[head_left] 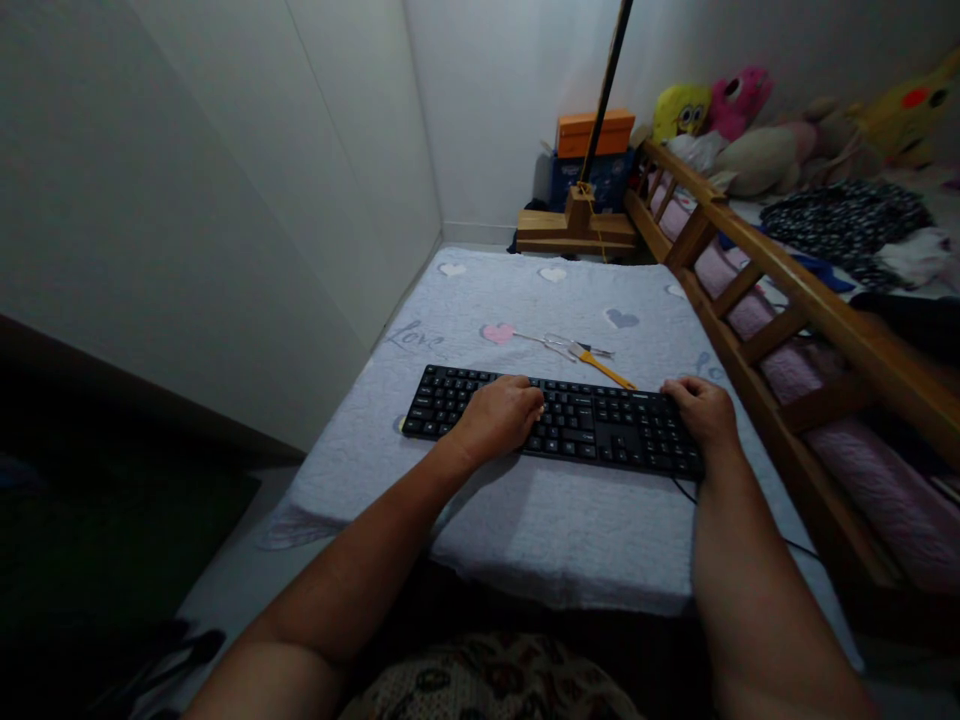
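Note:
A black keyboard lies slightly askew on the cloth-covered table. Over its left-middle keys rests my left hand, fingers curled together; whatever they may hold is hidden, with a small pale spot near the fingertips. My right hand grips the keyboard's right end, thumb along the top corner. Just behind the keyboard lies a brush with a yellow handle. Beside it are a thin wire tool and a slim dark tool, partly overlapped by the brush.
A pale cloth with hearts covers the table. Along the right runs a wooden bed rail; a white wall panel borders the left. A wooden stand and an orange box are behind. The keyboard's cable trails right.

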